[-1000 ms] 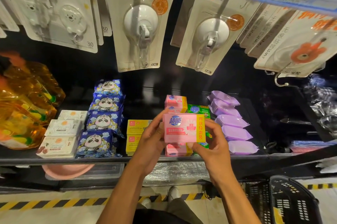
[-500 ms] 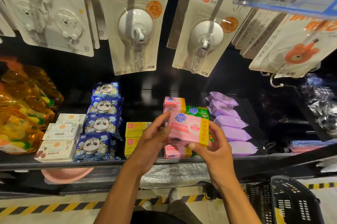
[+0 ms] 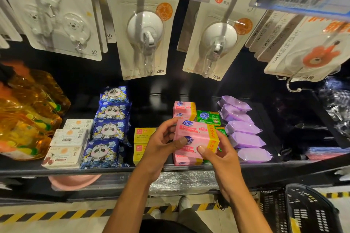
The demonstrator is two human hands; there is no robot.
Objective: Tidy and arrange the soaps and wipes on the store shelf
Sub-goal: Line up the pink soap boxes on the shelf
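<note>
Gripping soap pack [image 3: 198, 132]: left hand [image 3: 161, 144], right hand [image 3: 222, 158].

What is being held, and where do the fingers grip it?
A pink soap pack: left hand grips its left end, right hand its lower right corner.

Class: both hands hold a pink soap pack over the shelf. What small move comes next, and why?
Likely lower the pink soap pack flat onto the front pink pack just below. The left hand and right hand grip it tilted above the pink column, beside the green soap.
</note>
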